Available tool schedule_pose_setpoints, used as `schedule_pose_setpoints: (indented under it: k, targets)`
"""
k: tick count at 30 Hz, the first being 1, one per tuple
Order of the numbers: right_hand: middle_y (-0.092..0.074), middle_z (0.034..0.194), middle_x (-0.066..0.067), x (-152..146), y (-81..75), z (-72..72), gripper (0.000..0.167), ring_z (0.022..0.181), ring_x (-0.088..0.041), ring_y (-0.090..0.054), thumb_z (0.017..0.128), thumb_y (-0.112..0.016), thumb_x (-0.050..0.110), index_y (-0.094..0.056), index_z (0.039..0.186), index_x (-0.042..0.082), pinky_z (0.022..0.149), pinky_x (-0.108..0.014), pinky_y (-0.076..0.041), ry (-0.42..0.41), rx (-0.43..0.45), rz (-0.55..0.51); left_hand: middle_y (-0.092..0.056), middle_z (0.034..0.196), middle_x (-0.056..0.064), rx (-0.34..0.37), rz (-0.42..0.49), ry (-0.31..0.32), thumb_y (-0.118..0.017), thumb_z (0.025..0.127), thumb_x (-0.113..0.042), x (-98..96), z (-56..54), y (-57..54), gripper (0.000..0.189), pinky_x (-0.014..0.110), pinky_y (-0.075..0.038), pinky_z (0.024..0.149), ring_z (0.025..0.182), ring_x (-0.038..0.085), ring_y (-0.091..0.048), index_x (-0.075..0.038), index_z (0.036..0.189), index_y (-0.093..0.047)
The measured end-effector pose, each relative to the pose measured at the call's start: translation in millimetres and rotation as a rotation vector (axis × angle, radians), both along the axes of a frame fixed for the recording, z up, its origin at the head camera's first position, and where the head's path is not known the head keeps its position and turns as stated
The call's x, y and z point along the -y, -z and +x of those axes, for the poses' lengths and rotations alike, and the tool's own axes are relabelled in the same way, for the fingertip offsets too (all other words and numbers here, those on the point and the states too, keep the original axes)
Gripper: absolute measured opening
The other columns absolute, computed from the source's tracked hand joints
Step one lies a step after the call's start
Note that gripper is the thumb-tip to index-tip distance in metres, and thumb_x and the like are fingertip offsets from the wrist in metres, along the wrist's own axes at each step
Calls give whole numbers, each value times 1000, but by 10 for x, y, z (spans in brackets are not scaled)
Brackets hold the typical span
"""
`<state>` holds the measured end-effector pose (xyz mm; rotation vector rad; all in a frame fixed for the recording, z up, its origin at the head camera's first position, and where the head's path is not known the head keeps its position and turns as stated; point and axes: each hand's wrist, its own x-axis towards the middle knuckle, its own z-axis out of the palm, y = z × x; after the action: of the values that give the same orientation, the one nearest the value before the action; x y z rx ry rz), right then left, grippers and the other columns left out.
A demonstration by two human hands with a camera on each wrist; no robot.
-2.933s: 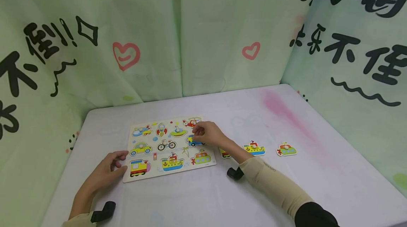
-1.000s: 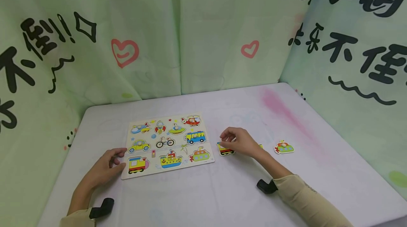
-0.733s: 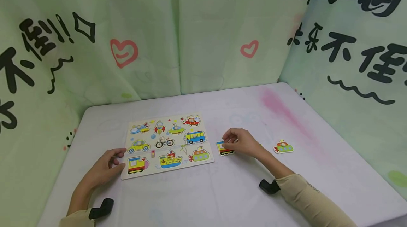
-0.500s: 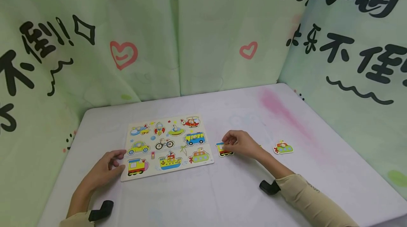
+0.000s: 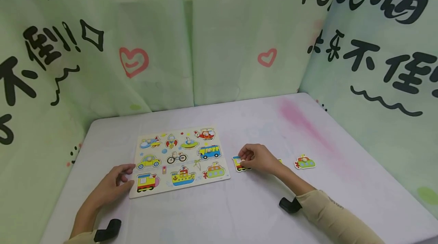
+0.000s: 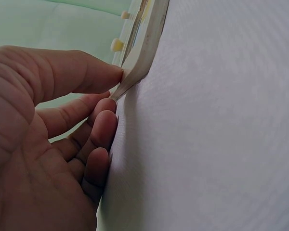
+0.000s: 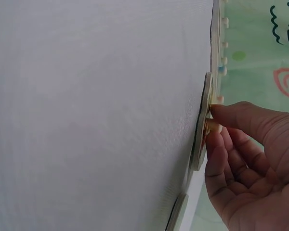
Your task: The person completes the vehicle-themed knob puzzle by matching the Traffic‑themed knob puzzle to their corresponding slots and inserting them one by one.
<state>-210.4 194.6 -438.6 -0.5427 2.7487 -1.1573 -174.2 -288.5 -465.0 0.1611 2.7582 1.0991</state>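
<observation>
A wooden peg puzzle board (image 5: 164,192) with vehicle pictures lies on the left half of the table. My left hand (image 5: 111,185) rests at its left edge, thumb and fingertips touching the rim apart from each other; in the left wrist view the thumb (image 6: 94,72) meets the board's corner (image 6: 144,53). Right of the board, my right hand (image 5: 261,158) pinches a red and yellow train puzzle piece (image 5: 237,163) around its small knob (image 7: 214,126). The hand covers most of the train in the head view. In the right wrist view the piece (image 7: 201,139) shows edge-on.
A green submarine piece (image 5: 304,162) lies to the right of my right hand. Behind that hand, a boat piece (image 5: 280,160) is nearly hidden. The white table (image 5: 191,221) meets green printed curtains (image 5: 226,38) at the back and sides.
My right hand has moved from the bus on the board rightward to the train piece, uncovering the bus and helicopter and hiding the boat piece. The left hand has stayed at the board's edge.
</observation>
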Motion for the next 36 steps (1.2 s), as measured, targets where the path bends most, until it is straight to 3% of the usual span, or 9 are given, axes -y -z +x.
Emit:
schedule_pose_setpoints:
  k: [5,12,19,36]
  targets:
    - [-67,85,-1,3,-26,23,17,78,-13,-60,84,-80,5,-71,98,2,70,-24,-50,26,-18,-15,-53,127,18,18,-2,-12,-67,95,-11,-4,-1,0,57,33,-42,84,106,27,-47,3,145,-46]
    - [-69,88,0,89,-59,71,18,82,-16,-62,86,-80,8,-72,102,3,74,-26,-51,34,12,-86,-53,126,18,15,4,-5,-68,94,-10,-17,-4,17,57,25,-41,81,106,26,-47,3,145,-46]
    - [-69,91,-2,281,-162,76,20,84,-18,-63,86,-81,12,-72,104,6,75,-26,-52,31,35,-174,-53,126,19,16,-12,-17,-67,94,-10,-34,5,-9,57,38,-42,84,105,28,-48,4,145,-45]
    - [-70,93,-2,913,-298,24,21,87,-16,-64,88,-80,13,-72,105,6,76,-27,-52,-79,65,-304,-53,127,19,23,-10,-12,-66,95,-11,-24,-4,-30,57,38,-43,86,107,28,-48,3,146,-45]
